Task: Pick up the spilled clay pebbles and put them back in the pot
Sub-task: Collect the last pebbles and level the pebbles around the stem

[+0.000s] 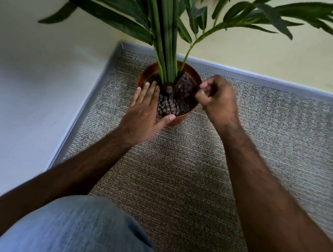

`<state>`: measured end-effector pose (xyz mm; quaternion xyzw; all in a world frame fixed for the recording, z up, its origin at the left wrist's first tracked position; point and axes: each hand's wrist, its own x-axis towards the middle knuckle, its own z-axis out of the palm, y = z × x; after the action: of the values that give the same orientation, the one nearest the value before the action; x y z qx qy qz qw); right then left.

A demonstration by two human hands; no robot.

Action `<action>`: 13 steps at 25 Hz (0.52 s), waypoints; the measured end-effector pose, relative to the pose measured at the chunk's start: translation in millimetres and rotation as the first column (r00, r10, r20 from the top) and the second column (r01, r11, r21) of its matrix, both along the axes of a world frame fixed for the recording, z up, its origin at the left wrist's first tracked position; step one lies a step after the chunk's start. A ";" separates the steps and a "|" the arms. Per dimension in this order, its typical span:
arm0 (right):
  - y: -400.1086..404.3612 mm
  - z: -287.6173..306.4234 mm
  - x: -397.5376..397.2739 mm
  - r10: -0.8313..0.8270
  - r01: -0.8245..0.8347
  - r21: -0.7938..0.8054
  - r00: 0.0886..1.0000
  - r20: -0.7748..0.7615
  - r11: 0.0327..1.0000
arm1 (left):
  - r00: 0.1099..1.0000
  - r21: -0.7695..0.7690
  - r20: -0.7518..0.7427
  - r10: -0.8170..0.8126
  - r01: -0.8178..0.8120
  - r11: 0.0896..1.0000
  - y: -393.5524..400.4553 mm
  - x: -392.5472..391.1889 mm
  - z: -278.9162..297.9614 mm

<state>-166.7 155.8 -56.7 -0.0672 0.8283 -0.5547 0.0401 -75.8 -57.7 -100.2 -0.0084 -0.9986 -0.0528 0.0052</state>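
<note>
the pot (179,121) stands on the carpet (178,167) in a corner, close to the baseboard (267,78), with green stems (167,44) rising from its middle. pebbles (171,106) fill it around the stems. the left hand (144,111) lies flat, fingers straight, on the pot's left rim and over the pebbles, thumb on the near rim. the right hand (219,100) hangs over the right rim with fingers curled in; what it holds, if anything, cannot be told. a knee in jeans (82,231) shows below.

left hand (145,111) lies flat on the pot (194,76) rim; right hand (218,99) curled above the clay pebbles (171,106).
</note>
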 end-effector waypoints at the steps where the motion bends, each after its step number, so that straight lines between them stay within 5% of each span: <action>1: -11.6 6.3 3.7 0.057 -0.055 0.053 0.997 -0.046 0.997 | 1.000 -0.006 0.007 -0.004 0.004 1.000 0.9 1.1 -1.1; 6: -30.0 0.7 14.2 0.333 -0.289 0.438 0.943 -0.027 0.852 | 1.000 0.008 0.015 -0.013 0.013 1.000 1.2 4.0 -1.1; 13: -7.8 -31.9 38.4 0.366 -0.187 0.629 0.916 -0.166 0.754 | 1.000 0.043 0.004 -0.020 0.020 0.999 0.2 3.1 -5.1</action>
<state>-128.3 148.0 -88.6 -0.2514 0.9385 -0.2354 0.0245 -72.7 -57.4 -105.3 -0.0182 -0.9971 -0.0745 0.0027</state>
